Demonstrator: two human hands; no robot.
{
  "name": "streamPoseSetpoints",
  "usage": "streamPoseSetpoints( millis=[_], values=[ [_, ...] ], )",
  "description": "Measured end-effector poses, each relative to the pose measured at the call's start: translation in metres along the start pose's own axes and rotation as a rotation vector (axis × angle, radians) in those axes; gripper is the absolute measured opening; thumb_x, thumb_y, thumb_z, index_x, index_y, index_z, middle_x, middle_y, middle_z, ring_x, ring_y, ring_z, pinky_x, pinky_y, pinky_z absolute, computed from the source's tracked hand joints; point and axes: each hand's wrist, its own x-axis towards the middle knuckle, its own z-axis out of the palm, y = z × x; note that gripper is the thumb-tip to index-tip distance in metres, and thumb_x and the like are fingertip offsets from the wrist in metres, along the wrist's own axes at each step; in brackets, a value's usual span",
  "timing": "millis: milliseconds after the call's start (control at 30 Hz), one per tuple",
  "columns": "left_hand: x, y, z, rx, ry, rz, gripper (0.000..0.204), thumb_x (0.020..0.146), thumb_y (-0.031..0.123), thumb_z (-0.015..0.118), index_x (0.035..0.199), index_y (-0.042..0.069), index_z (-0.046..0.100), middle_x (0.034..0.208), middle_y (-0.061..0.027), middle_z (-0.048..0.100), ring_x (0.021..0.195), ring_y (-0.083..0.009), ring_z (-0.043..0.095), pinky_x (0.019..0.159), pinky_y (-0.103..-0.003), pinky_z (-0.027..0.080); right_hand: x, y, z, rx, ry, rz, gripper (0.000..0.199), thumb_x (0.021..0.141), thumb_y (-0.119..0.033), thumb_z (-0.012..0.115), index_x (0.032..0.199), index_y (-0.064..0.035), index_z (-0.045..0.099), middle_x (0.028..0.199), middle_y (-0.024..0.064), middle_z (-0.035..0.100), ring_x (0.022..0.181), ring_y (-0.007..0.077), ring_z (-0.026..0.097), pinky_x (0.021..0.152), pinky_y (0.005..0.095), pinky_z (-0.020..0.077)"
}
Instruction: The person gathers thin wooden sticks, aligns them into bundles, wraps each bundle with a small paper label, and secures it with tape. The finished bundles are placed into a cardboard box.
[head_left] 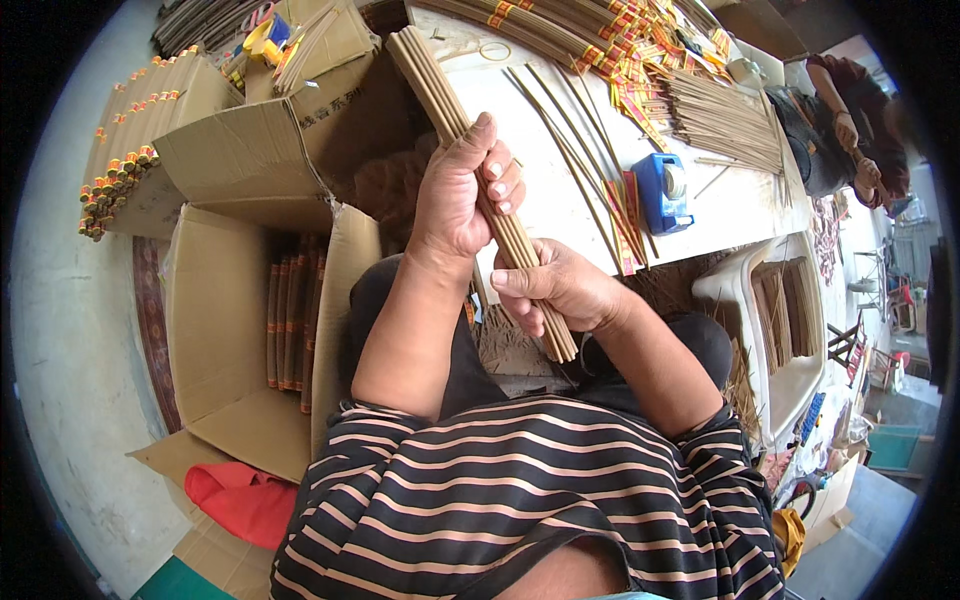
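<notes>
Brown stick bundle (512, 235), held by the near-left corner of the surface (548, 205): left hand (460, 195) wrapped around its middle, right hand (570, 285) clasping its lower part. Step (we judge): keeping sticks together; next move calls for steady grips.

Before you stands a white, flat-topped table (728, 212). Left of the table you have a pale grey, stained floor (70, 300), with a narrow, dark-red patterned strip (155, 335) on it. Right of the table, your room looks brightly lit and cluttered, including a flat teal panel (893, 447).
</notes>
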Motion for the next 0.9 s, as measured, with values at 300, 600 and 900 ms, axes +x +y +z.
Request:
streamPoseSetpoints(
  millis=[300, 600, 900],
  values=[
    [0.001, 0.008, 0.0, 0.19, 0.281, 0.146, 0.025, 0.085, 0.02, 0.062, 0.068, 0.011, 0.047, 0.054, 0.0027, 0.043, 0.043, -0.0078, 0.042, 0.038, -0.022, 0.036, -0.002, 0.008, 0.014, -0.728, 0.442, -0.027, 0.019, 0.083, -0.015, 0.063, 0.081, -0.0049, 0.047, 0.055, 0.0015, 0.049, 0.04, 0.0089, 0.045, 0.039, 0.0221, 0.0371],
    [-0.003, 0.003, 0.011, 0.247, 0.286, 0.162, 0.026, 0.084, 0.023, 0.063, 0.067, 0.011, 0.047, 0.054, 0.0025, 0.043, 0.042, -0.0079, 0.041, 0.037, -0.023, 0.036, -0.004, 0.009, 0.013, -0.609, 0.403, -0.01, 0.019, 0.085, -0.016, 0.061, 0.083, -0.0016, 0.048, 0.054, 0.0013, 0.048, 0.041, 0.0092, 0.046, 0.038, 0.0233, 0.0388],
    [-0.002, -0.002, -0.001, 0.177, 0.188, 0.109, 0.03, 0.083, 0.029, 0.065, 0.065, 0.013, 0.046, 0.054, 0.0032, 0.044, 0.044, -0.0079, 0.042, 0.04, -0.022, 0.037, -0.004, 0.004, 0.012, -0.781, 0.479, -0.001, 0.021, 0.084, -0.016, 0.06, 0.085, -0.0002, 0.046, 0.056, 0.0024, 0.049, 0.043, 0.0103, 0.047, 0.039, 0.0249, 0.0389]
  ],
)
